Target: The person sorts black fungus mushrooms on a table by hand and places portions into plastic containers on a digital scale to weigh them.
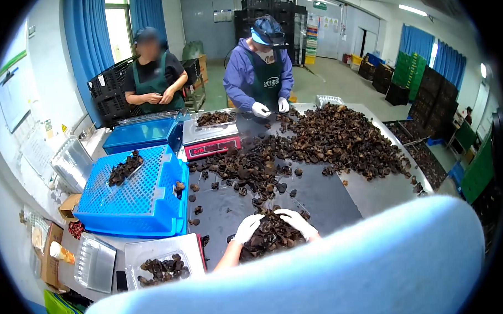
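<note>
A mound of dark wood ear mushrooms (273, 236) lies at the near edge of the table, between my two white-gloved hands. My left hand (247, 229) rests against the mound's left side, fingers stretched toward its top. On the opposite side, my right hand (298, 223) curves over the upper right of the mound with its fingers extended. Both hands touch the mushrooms, and neither grips a single piece. Left of my hands, a clear plastic tray (184, 257) with some mushrooms sits on a scale's metal plate (144, 248).
A large mushroom heap (345, 137) spreads over the table's far right. A red scale (212, 148) and a blue crate (125, 197) stand to the left. Across the table, a person in purple sleeves (238, 83) handles pieces; another person (154, 77) stands behind. A blue-white surface (322, 265) blocks the foreground.
</note>
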Motion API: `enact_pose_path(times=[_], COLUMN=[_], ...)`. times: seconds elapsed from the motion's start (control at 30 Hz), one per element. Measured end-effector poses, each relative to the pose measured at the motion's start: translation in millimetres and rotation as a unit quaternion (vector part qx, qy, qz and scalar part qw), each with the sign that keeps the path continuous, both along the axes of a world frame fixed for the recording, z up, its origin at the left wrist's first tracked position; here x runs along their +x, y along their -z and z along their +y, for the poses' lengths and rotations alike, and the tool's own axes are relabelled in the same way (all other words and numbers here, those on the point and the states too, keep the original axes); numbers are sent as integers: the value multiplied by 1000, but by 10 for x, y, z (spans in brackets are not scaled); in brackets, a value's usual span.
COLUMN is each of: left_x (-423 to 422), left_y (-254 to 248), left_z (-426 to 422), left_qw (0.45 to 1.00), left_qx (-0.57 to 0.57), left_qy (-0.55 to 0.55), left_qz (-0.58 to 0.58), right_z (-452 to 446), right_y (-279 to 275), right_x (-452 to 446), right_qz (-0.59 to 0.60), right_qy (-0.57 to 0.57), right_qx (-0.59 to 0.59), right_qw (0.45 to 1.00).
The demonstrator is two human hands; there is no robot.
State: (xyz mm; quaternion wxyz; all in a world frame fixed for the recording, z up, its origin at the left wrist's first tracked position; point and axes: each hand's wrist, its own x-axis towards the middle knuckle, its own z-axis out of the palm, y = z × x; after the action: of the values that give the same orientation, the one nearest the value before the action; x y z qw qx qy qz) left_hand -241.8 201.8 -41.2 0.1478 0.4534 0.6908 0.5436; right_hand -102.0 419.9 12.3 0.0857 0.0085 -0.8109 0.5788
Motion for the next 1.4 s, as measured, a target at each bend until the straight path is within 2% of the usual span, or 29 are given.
enact_pose_path(times=[0.1, 0.13, 0.2, 0.27, 0.33, 0.4, 0.47, 0.53, 0.57, 0.67, 0.77, 0.83, 0.87, 0.93, 1.0, 1.07, 1.17, 1.2, 1.27, 1.33, 1.4], left_x=[-118, -145, -114, 274, 640, 1080, 1425, 1733, 1862, 2155, 2256, 2206, 2189, 2095, 2137, 2166, 2313, 2370, 2414, 2492, 2515], left_y=[-63, -118, -239, -623, -755, -802, -647, -533, -515, -351, -397, -444, -481, -445, -529, -517, -424, -415, -319, -256, -178], left_z=[-64, -98, -154, -273, -357, -453, -587, -781, -909, -1310, -1582, -1638, -1640, -1561, -1464, -1471, -1627, -1694, -1873, -2093, -2226], left_qw=[998, 998, 972, 926, 917, 898, 904, 922, 916, 934, 950, 965, 963, 954, 924, 921, 937, 953, 958, 954, 959], left_qx=[-40, -55, -138, -168, -189, -226, -252, -227, -224, -166, -61, 1, -8, -13, -160, -225, -198, -150, -100, -134, -127], left_qy=[37, -9, -155, -268, -270, -249, -183, -142, -125, -56, -74, -94, -119, -174, -209, -129, -67, -68, -34, -22, -60], left_qz=[13, 42, 114, 206, 223, 283, 293, 280, 309, 312, 296, 246, 244, 245, 277, 292, 280, 255, 266, 266, 246], right_z=[10, -2, -59, -288, -661, -1083, -1471, -1729, -1832, -2089, -2135, -2004, -1928, -1899, -1937, -2037, -2259, -2308, -2387, -2392, -2329], right_y=[-132, -186, -302, -422, -444, -274, -235, -22, 35, -18, 18, 12, -2, -57, -220, -155, -100, -87, 17, -19, -40], right_x=[138, 184, 301, 523, 802, 1094, 1323, 1514, 1622, 1941, 2150, 2157, 2133, 1994, 1874, 1831, 2058, 2143, 2370, 2521, 2608], right_qz=[-49, 17, 120, 155, 158, 55, -5, -10, 8, 15, 87, 85, 87, 127, 92, -13, 2, 26, 48, 38, 46], right_qy=[98, 150, 246, 295, 286, 272, 247, 210, 202, 181, 210, 217, 220, 316, 349, 301, 181, 150, 134, 128, 170], right_qx=[186, 299, 314, 308, 334, 373, 417, 407, 395, 379, 361, 336, 303, 316, 330, 366, 369, 362, 349, 354, 357], right_qw=[977, 942, 909, 891, 884, 885, 875, 889, 896, 907, 904, 913, 923, 886, 872, 881, 912, 920, 926, 926, 918])
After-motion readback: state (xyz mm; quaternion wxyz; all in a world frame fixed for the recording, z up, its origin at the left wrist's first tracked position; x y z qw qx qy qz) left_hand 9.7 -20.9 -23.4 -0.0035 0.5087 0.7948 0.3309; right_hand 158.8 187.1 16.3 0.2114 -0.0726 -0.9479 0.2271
